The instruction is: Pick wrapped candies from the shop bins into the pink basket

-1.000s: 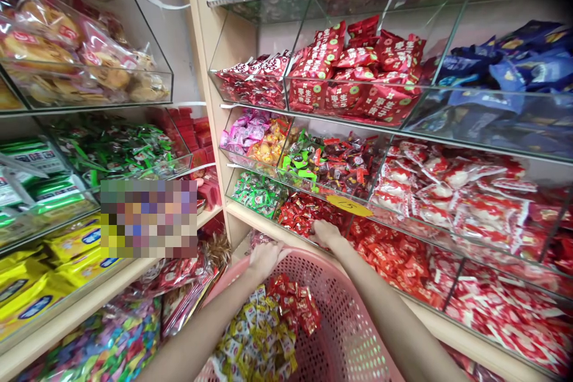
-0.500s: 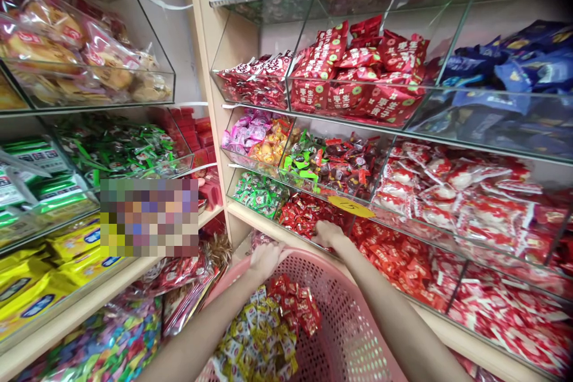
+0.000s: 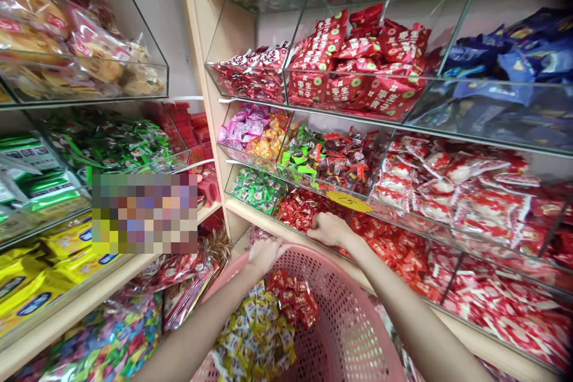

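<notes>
My left hand [image 3: 265,252] is closed over the far rim of a pink plastic basket [image 3: 353,304]. Inside the basket lie yellow-and-white wrapped candies [image 3: 257,334] and a smaller heap of red wrapped candies [image 3: 293,297]. My right hand [image 3: 330,228] is at the front edge of a low shelf bin of red wrapped candies [image 3: 298,209]. Its fingers are curled down and inward; whatever they hold, if anything, is hidden. A yellow oval price tag [image 3: 349,201] hangs just above this hand.
Clear shelf bins rise in front, with large red snack packets [image 3: 358,65], blue packets [image 3: 514,65] and red-and-white packets [image 3: 456,185]. Green candies [image 3: 257,189] lie left of the red ones. Yellow packets [image 3: 40,268] fill the left shelf. A wooden upright [image 3: 201,71] separates the shelves.
My right hand has shifted slightly left and up at the bin's edge, its fingers more curled. My left hand stays on the basket rim. The view has shifted a little.
</notes>
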Motion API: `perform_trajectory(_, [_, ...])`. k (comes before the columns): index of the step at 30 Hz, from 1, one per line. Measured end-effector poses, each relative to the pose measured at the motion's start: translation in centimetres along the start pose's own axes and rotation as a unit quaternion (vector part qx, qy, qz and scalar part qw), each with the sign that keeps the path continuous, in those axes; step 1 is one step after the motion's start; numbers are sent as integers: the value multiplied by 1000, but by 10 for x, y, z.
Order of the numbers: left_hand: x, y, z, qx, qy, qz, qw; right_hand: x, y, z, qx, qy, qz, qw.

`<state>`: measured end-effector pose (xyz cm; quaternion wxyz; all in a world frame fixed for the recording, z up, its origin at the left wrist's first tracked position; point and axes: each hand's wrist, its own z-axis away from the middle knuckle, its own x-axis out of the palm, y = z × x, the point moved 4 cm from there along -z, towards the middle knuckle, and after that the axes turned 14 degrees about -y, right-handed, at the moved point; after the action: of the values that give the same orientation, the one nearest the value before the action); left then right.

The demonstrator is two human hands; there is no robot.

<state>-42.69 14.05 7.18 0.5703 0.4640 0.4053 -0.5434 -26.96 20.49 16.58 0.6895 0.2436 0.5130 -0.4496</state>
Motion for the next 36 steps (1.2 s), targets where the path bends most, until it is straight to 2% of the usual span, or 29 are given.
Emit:
perform_trajectory(2, [1, 1, 0, 4, 0, 2, 1000, 12, -13, 15, -55, 2, -5, 998])
perform_trajectory(4, [1, 1, 0, 0, -7, 6, 1000, 33, -26, 26, -106, -12, 10, 994])
perform_trajectory(6, [1, 2, 1, -8, -14, 9, 1000, 57, -36, 31, -129, -37, 45, 990])
perform_trajectory(10, [0, 2, 3, -9, -9, 6, 1000, 96, -41, 26, -116, -72, 103, 985])
perform_trajectory(15, [1, 0, 5, -4, 6, -2, 1000, 112, -42, 18, -92, -75, 117, 986])
perform_trajectory(18, [1, 0, 5, 3, 9, 2, 1000, 103, -43, 18, -100, -65, 101, 988])
perform_trajectory(22, [-1, 1, 5, 10, 16, 11, 1000, 62, -37, 11, -124, 16, 57, 991])
perform_trajectory(25, [-1, 1, 4, 8, 18, 7, 1000, 27, -21, -4, -75, 61, 59, 994])
perform_trajectory(27, [-1, 1, 4, 5, 15, 1, 1000, 14, -12, -16, -39, 61, 74, 995])
perform_trajectory(30, [-1, 0, 4, 5, 14, -5, 1000, 13, -4, -32, -14, 37, 90, 995])
perform_trajectory(36, [-2, 0, 4, 10, 14, 1, 1000, 28, -5, -48, -14, 7, 96, 995])
